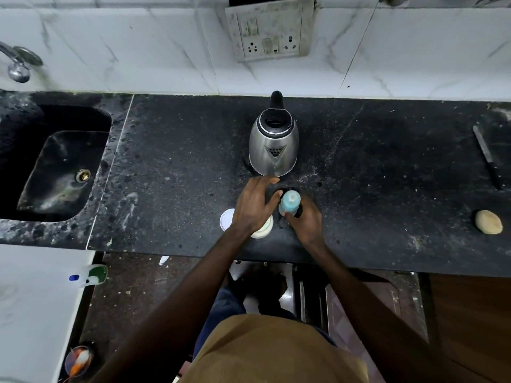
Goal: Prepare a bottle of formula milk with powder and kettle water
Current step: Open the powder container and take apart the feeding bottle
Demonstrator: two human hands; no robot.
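Right hand (307, 223) clamped round bottle (290, 201) just before kettle (273, 145); left hand (253, 205), fingers spread, over powder jar (264, 231).

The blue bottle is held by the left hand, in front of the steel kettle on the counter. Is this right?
Not quite. In the head view it is the right hand that grips the blue bottle, not the left. The left hand is spread above a cream-coloured jar. The rest is correct: the bottle is in front of the steel kettle on the counter.
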